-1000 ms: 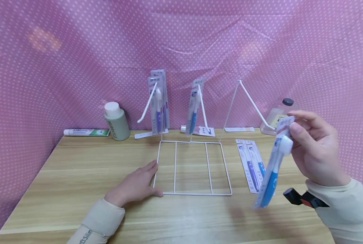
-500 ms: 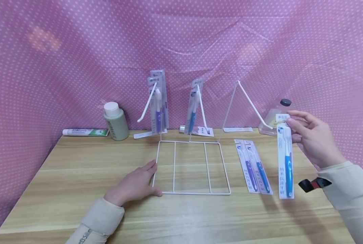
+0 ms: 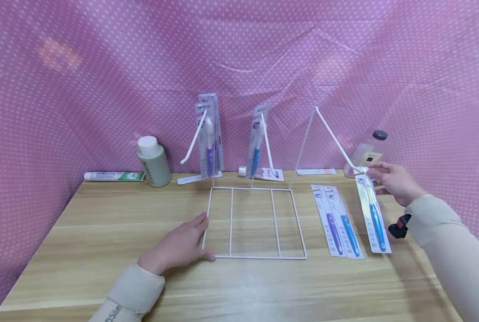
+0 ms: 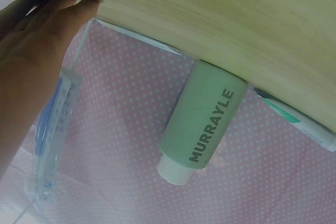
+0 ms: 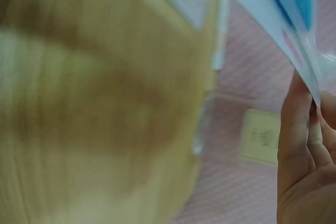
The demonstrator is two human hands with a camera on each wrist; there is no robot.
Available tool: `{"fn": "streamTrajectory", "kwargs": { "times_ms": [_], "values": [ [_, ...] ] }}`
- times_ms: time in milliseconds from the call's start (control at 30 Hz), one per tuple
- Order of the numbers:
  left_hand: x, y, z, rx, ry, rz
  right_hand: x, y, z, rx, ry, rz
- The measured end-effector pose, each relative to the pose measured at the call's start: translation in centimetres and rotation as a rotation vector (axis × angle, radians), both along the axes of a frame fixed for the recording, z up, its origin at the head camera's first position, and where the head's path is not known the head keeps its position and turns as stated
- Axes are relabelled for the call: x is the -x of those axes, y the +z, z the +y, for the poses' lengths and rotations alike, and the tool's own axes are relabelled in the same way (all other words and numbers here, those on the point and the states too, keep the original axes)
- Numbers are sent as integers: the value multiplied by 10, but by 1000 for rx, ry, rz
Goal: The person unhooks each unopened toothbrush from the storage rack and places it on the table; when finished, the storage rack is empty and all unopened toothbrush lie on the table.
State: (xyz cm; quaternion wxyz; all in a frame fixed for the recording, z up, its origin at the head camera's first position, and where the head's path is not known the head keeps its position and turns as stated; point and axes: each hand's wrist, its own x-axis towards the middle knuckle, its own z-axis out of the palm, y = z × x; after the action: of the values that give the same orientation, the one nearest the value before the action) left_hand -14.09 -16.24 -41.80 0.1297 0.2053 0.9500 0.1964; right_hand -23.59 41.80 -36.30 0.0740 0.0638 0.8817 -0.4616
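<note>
My right hand (image 3: pixel 373 172) pinches the top of a packaged blue toothbrush (image 3: pixel 371 215), holding the pack's top edge at the tip of the right hook (image 3: pixel 336 139) of a white wire rack (image 3: pixel 255 256). The pack hangs down with its bottom near the table. In the right wrist view the fingers (image 5: pixel 296 145) hold the same blue pack (image 5: pixel 273 14). My left hand (image 3: pixel 195 237) lies flat on the table and touches the rack's front left corner. The left hook carries purple toothbrush packs (image 3: pixel 208 134), and the middle hook one blue pack (image 3: pixel 257 139).
Two toothbrush packs (image 3: pixel 337 220) lie flat right of the rack. A green bottle (image 3: pixel 154 161) and a toothpaste tube (image 3: pixel 114 175) sit at the back left, a clear bottle (image 3: pixel 369 151) at the back right. Pink dotted cloth walls the wooden table (image 3: pixel 102 232).
My right hand has carried the blue toothbrush pack away from me and lower, bringing its top to the tip of the right hook. The left hand has stayed put.
</note>
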Motion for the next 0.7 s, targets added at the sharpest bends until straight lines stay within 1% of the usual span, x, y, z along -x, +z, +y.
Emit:
{"fn": "streamTrajectory", "kwargs": {
  "times_ms": [167, 333, 433, 533, 600, 700],
  "values": [
    [0, -1, 0, 4, 8, 2, 14, -27, -1, -72, 6, -83],
    [1, -5, 0, 4, 9, 3, 26, -49, -8, -82, -5, -122],
    [2, -6, 0, 4, 1, 17, 29, -55, -12, -102, 1, -165],
    [2, -7, 0, 6, -1, 21, 30, -57, -16, -131, 26, -201],
    [2, -6, 0, 5, -2, 21, 31, -59, -18, -145, 38, -201],
    [2, -3, -1, 2, 3, 17, 32, -60, -22, -176, 30, -169]
  ]
}}
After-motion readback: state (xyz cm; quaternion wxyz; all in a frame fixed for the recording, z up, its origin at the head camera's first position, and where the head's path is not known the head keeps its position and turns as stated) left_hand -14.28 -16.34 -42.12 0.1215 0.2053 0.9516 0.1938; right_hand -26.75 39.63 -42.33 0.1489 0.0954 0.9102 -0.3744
